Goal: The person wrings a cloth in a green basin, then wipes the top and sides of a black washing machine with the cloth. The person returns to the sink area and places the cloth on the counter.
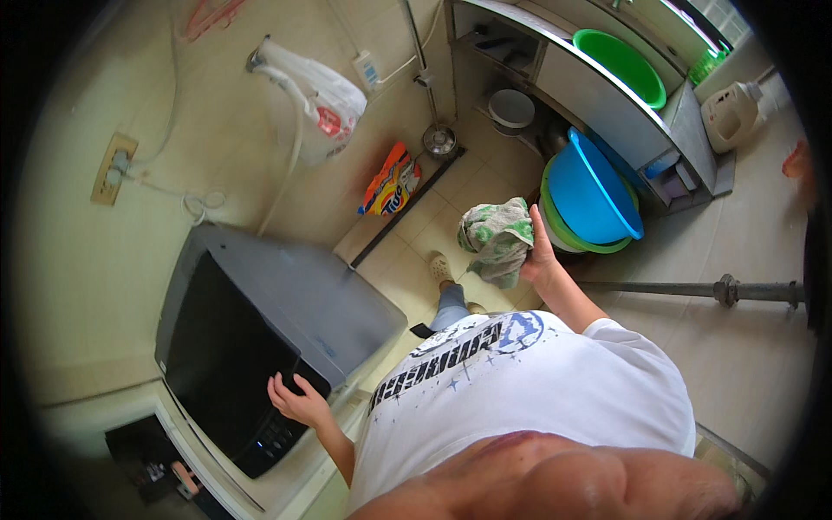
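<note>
My right hand (539,250) holds a bunched grey-white towel with a green pattern (497,237) over the tiled floor, a little left of the stacked basins. My left hand (302,400), fingers apart and holding nothing, is at the edge of the dark lid (227,351) of a grey top-loading washing machine (305,292). Lit controls show near the lid's lower corner. Whether the fingers touch the lid cannot be told. The lid lies closed, so the drum is hidden.
Blue (595,188) and green basins stand beside the cabinet (598,97), which carries a green basin (621,65). An orange Tide bag (393,182) leans at the wall. A white plastic bag (325,104) hangs above. A metal pipe (682,289) runs along the right wall.
</note>
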Demonstrator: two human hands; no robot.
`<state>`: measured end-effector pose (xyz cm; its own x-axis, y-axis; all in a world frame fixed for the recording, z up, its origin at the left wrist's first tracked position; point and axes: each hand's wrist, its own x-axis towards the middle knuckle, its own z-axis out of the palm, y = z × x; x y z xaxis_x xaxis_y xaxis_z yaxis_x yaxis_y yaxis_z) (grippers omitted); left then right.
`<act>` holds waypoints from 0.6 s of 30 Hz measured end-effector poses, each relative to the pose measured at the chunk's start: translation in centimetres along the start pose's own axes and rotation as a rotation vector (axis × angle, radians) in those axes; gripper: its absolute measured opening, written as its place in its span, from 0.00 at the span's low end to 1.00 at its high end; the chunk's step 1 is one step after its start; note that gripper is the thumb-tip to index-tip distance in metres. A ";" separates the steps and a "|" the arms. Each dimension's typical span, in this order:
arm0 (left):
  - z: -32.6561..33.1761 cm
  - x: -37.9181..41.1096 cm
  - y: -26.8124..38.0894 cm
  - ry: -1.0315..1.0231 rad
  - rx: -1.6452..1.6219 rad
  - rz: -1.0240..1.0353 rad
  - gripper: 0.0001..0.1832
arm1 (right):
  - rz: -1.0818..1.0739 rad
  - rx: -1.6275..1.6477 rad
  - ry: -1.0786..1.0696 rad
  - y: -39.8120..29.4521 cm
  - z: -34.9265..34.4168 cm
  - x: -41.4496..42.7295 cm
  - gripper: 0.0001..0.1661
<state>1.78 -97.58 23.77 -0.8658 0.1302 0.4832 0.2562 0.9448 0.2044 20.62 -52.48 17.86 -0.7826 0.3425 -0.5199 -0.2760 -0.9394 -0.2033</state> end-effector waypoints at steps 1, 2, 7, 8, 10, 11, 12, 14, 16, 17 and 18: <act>0.4 0.6 0.0 0.047 -0.046 0.013 0.16 | -0.036 -0.010 -0.012 -0.6 0.6 0.3 0.42; 1.3 1.8 0.3 0.084 -0.100 0.011 0.16 | -0.073 -0.020 -0.022 -1.1 1.2 0.5 0.42; 4.4 9.2 9.4 -0.036 -0.540 0.110 0.16 | -0.208 -0.184 -0.056 -6.2 7.2 1.2 0.38; 5.6 10.0 10.5 -0.093 -0.547 0.183 0.16 | -0.234 -0.221 -0.086 -6.8 8.3 2.0 0.37; 8.0 10.8 13.0 -0.299 -0.743 0.107 0.16 | -0.140 -0.261 -0.135 -7.3 9.8 3.7 0.33; 9.2 11.0 14.2 -0.413 -0.832 0.068 0.16 | -0.090 -0.275 -0.154 -7.0 10.5 4.6 0.30; 10.8 11.1 15.2 -0.526 -0.906 0.104 0.16 | -0.078 -0.330 -0.094 -6.2 11.3 5.3 0.27; 12.1 12.4 17.9 -0.704 -0.892 0.296 0.16 | -0.108 -0.467 -0.059 -4.5 12.8 6.7 0.23; 13.2 14.1 19.9 -0.791 -0.851 0.457 0.16 | -0.199 -0.582 -0.074 -3.6 14.1 7.2 0.21; 13.8 14.8 20.7 -0.830 -0.831 0.541 0.16 | -0.245 -0.602 -0.045 -3.8 13.7 7.4 0.20; 14.2 15.5 21.5 -0.874 -0.834 0.519 0.16 | -0.288 -0.617 -0.014 -4.4 13.2 7.8 0.20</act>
<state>-12.29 -70.97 23.56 -0.4971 0.8674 0.0217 0.5553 0.2989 0.7761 8.41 -45.94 25.64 -0.7339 0.5733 -0.3643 -0.1084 -0.6284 -0.7703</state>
